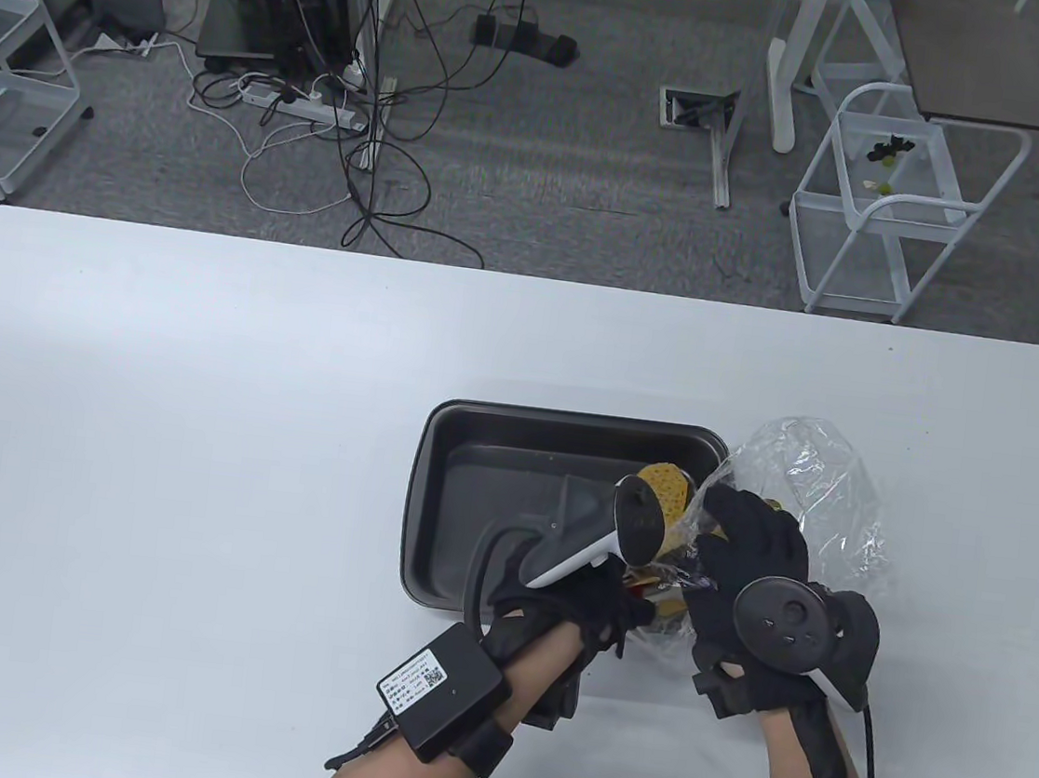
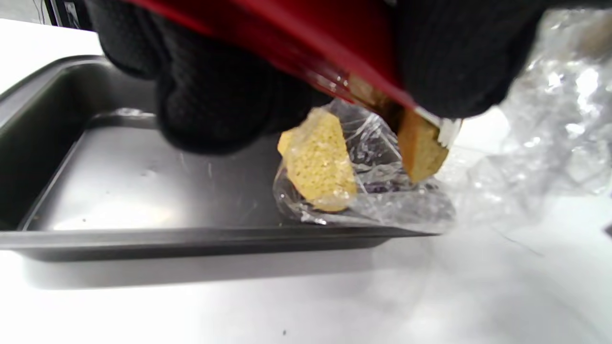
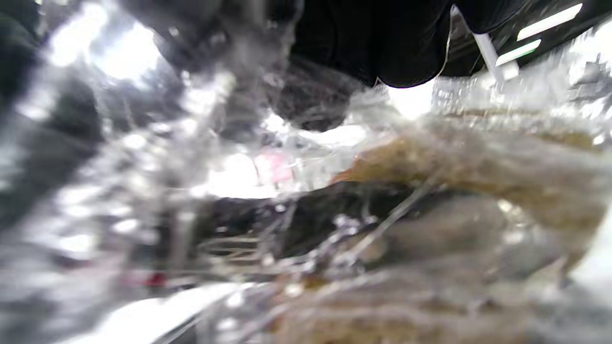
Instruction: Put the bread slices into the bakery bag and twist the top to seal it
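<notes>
While both hands [image 1: 584, 602] [image 1: 748, 565] grip one clear bag [image 1: 807, 497], two bread slices [image 2: 320, 165] [image 2: 420, 150] show inside

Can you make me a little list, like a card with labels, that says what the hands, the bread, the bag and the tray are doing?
left hand: holds the bag's mouth near the tray's right end
right hand: grips the crinkly bag from the other side
bakery bag: clear plastic, puffed up, top not twisted
bread slices: yellow-brown, at least two pieces, seen through the plastic
tray: dark metal, no loose bread seen on its bare floor
table: white, the tray sits on it
</notes>
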A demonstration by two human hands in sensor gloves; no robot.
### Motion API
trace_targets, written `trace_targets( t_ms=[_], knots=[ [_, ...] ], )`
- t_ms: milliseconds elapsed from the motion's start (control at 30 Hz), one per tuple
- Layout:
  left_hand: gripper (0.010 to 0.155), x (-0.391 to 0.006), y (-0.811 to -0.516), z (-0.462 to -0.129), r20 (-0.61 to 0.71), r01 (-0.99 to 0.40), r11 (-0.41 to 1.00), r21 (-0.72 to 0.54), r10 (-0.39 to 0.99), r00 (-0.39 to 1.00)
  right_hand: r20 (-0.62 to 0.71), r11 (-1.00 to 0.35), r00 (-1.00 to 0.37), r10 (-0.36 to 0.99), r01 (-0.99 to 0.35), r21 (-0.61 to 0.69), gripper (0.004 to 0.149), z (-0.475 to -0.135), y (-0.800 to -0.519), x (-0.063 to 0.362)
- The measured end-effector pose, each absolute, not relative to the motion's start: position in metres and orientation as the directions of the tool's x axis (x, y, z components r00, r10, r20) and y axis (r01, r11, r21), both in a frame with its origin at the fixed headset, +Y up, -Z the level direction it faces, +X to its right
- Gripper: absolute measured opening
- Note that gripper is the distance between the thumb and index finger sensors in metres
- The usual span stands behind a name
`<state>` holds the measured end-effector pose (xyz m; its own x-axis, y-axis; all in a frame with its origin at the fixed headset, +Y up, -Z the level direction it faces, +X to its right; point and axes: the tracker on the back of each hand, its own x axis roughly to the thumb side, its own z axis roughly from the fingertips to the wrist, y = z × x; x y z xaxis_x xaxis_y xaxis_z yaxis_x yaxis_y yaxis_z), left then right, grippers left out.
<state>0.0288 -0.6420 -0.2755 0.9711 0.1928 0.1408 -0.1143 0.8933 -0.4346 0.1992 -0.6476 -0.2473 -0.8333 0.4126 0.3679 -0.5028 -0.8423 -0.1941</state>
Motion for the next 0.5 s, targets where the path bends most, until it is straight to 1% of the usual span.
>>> trace_targets(
  t_ms=[67,100,133,200,233,267,300,333,367,400,467,500],
  knots=[
    [0.072,0.031,-0.64,-0.274,0.154,-0.151,0.889,-0.432,0.238,0.959,0.349,-0.811,-0.802,0.485,-0.562,-0.164,0.043,-0.248,-0.647,0.202],
    [0.072,0.033,-0.638,-0.27,0.204,-0.152,0.904,-0.4,0.249,0.947,0.31,-0.788,-0.794,0.522,-0.589,-0.182,0.043,-0.249,-0.647,0.206],
    [0.072,0.034,-0.638,-0.267,0.217,-0.146,0.92,-0.364,0.236,0.947,0.291,-0.77,-0.787,0.544,-0.606,-0.199,0.043,-0.249,-0.647,0.209],
    [0.072,0.043,-0.635,-0.25,0.257,-0.041,0.987,-0.155,0.08,0.963,0.29,-0.712,-0.739,0.608,-0.67,-0.212,0.043,-0.249,-0.645,0.215],
    [0.072,0.05,-0.636,-0.238,0.285,0.061,0.998,0.021,-0.065,0.956,0.263,-0.672,-0.702,0.662,-0.711,-0.207,0.043,-0.249,-0.644,0.22],
    [0.072,0.055,-0.637,-0.23,0.275,0.117,0.986,0.12,-0.146,0.95,0.243,-0.647,-0.677,0.694,-0.735,-0.201,0.043,-0.248,-0.644,0.222],
    [0.072,0.062,-0.64,-0.22,0.264,0.195,0.951,0.24,-0.258,0.93,0.25,-0.605,-0.628,0.737,-0.778,-0.17,0.043,-0.249,-0.644,0.224],
    [0.072,0.068,-0.643,-0.216,0.251,0.248,0.93,0.273,-0.317,0.914,0.259,-0.581,-0.594,0.762,-0.803,-0.132,0.043,-0.251,-0.645,0.224],
    [0.072,0.07,-0.645,-0.215,0.242,0.257,0.931,0.261,-0.32,0.916,0.255,-0.58,-0.588,0.767,-0.807,-0.116,0.043,-0.251,-0.646,0.225],
    [0.072,0.071,-0.645,-0.217,0.238,0.249,0.943,0.223,-0.3,0.924,0.259,-0.585,-0.586,0.768,-0.806,-0.086,0.043,-0.253,-0.648,0.225],
    [0.073,0.067,-0.642,-0.229,0.224,0.161,0.984,0.079,-0.175,0.959,0.284,-0.586,-0.576,0.766,-0.808,-0.061,0.043,-0.255,-0.652,0.225],
    [0.073,0.062,-0.641,-0.241,0.178,0.063,0.996,-0.061,-0.051,0.983,0.314,-0.582,-0.561,0.766,-0.813,-0.033,0.043,-0.256,-0.653,0.223]
  ],
)
